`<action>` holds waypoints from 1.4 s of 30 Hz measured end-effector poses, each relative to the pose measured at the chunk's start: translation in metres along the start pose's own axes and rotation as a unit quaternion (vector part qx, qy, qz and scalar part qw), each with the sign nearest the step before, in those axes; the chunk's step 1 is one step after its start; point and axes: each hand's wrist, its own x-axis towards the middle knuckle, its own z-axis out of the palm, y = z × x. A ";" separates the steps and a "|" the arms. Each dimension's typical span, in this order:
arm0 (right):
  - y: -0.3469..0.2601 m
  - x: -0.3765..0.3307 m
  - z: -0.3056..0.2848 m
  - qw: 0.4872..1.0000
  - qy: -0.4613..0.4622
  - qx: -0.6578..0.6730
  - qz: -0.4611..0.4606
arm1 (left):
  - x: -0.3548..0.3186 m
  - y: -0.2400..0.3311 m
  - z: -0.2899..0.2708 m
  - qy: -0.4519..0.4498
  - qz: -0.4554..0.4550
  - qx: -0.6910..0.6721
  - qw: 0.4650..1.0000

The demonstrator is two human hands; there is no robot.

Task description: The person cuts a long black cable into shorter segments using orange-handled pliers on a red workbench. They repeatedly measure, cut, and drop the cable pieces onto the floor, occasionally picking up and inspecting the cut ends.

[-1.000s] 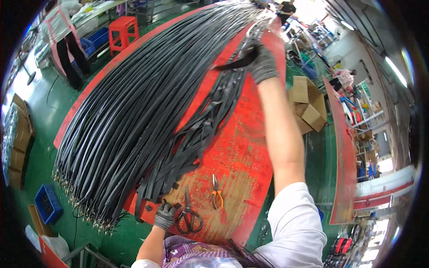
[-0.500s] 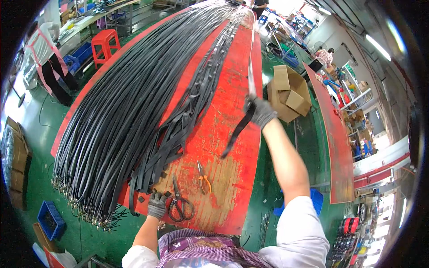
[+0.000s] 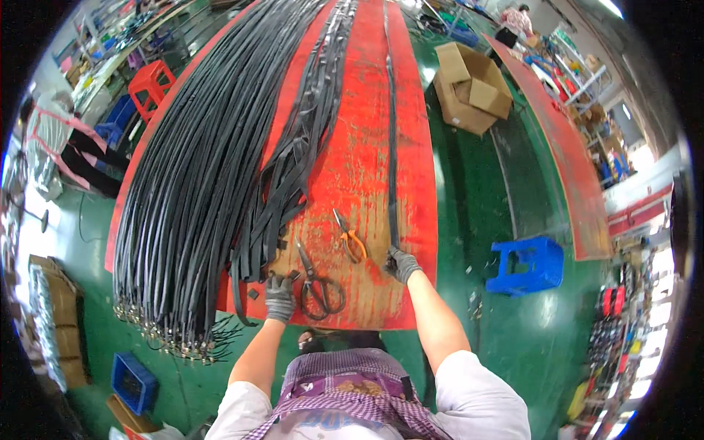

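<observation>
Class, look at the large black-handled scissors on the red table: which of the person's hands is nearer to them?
Left. The left hand rests just beside the black-handled scissors; the right hand is farther off, past them, holding a black strap.

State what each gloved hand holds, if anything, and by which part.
The right hand pinches the near end of a long black strap laid along the red table. The left hand rests on the near ends of the black strap pile; whether it grips cannot be told.
</observation>
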 end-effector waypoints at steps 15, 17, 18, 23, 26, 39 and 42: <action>0.292 -0.269 -0.165 0.925 0.211 -0.289 -0.129 | -0.149 0.192 -0.054 -0.392 -0.192 -0.406 0.803; 0.347 -0.319 -0.216 0.914 0.259 -0.305 -0.060 | -0.166 0.217 -0.046 -0.437 -0.188 -0.404 0.781; 0.371 -0.343 -0.242 0.916 0.267 -0.301 0.006 | -0.175 0.233 -0.041 -0.466 -0.176 -0.372 0.783; 0.492 -0.378 -0.349 0.907 0.347 -0.232 0.054 | -0.222 0.303 0.004 -0.519 -0.173 -0.339 0.766; 0.535 -0.377 -0.404 0.890 0.373 -0.260 0.038 | -0.257 0.357 0.036 -0.513 0.022 -0.148 0.845; 0.574 -0.375 -0.615 0.917 0.324 -0.121 0.199 | -0.327 0.561 0.136 -0.595 0.093 -0.032 0.797; 0.575 -0.323 -0.664 0.904 0.358 -0.095 0.214 | -0.342 0.584 0.195 -0.615 0.088 -0.085 0.779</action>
